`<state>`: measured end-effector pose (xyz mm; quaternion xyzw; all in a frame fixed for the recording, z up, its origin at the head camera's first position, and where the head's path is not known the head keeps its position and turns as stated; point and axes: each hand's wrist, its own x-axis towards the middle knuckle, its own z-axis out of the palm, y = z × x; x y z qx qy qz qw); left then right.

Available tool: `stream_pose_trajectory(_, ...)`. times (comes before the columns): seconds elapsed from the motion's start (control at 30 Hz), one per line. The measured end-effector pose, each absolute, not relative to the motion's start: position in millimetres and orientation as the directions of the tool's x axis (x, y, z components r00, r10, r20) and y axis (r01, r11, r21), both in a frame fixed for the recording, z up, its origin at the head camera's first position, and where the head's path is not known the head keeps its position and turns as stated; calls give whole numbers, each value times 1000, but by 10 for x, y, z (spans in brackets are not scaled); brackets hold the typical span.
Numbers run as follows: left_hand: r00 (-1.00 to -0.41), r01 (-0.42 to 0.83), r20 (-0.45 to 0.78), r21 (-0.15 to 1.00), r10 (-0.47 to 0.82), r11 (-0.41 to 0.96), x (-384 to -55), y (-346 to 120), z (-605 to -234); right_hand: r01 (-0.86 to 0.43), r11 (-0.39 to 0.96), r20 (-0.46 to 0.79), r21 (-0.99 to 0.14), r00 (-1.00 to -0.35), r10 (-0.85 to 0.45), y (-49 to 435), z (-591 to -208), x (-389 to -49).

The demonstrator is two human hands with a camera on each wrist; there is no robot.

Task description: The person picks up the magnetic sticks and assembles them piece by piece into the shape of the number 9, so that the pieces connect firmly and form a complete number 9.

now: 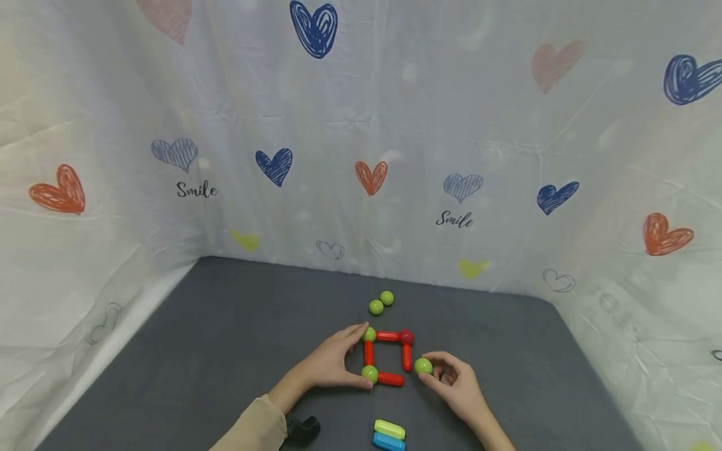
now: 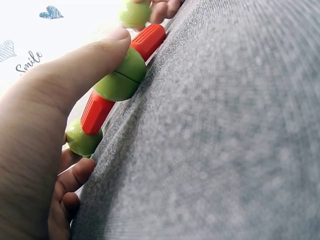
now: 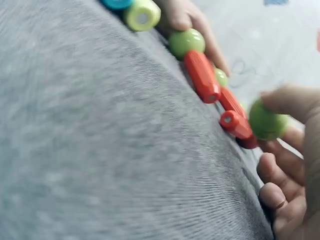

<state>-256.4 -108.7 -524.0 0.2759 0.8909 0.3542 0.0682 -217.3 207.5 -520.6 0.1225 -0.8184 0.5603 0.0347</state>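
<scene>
On the dark table lies a square-like frame of red magnetic sticks [image 1: 368, 352] and balls, with its lower right corner open. A dark red ball [image 1: 407, 337] joins two sticks at its upper right. My left hand [image 1: 333, 362] holds the frame's left side, thumb on the near green ball [image 2: 121, 76], forefinger at the far green ball [image 1: 369, 334]. Between thumb and forefinger, my right hand [image 1: 458, 387] pinches a loose green ball [image 3: 267, 120] just right of the gap. The free ends of two red sticks [image 3: 202, 76] point towards that corner.
Two more green balls [image 1: 376, 307] lie beyond the frame. Nearer the front are a yellow-green stick [image 1: 389, 429] and a blue stick [image 1: 388, 441], side by side. A black strap-like object [image 1: 303, 431] is by the left wrist. White curtains [image 1: 338, 213] with hearts surround the table.
</scene>
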Motion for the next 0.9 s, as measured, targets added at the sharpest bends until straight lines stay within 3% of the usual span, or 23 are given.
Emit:
stream_pose_trajectory(0.17,-842,440,76,671,534,597,-2566,-1070,-5231,-334,296,227,-895,-912,-342,2193,-5272,-2223)
stream_pose_trajectory(0.3,-841,442,77,668,535,598,-2566,-1068,-5228,-383,304,246,-872,-881,-405,2191,-5315,-2206)
stream_pose_trajectory(0.9,-829,462,84,659,552,594,-2563,-1088,-5247,-349,460,207,-817,-921,-331,2098,-5304,-2177)
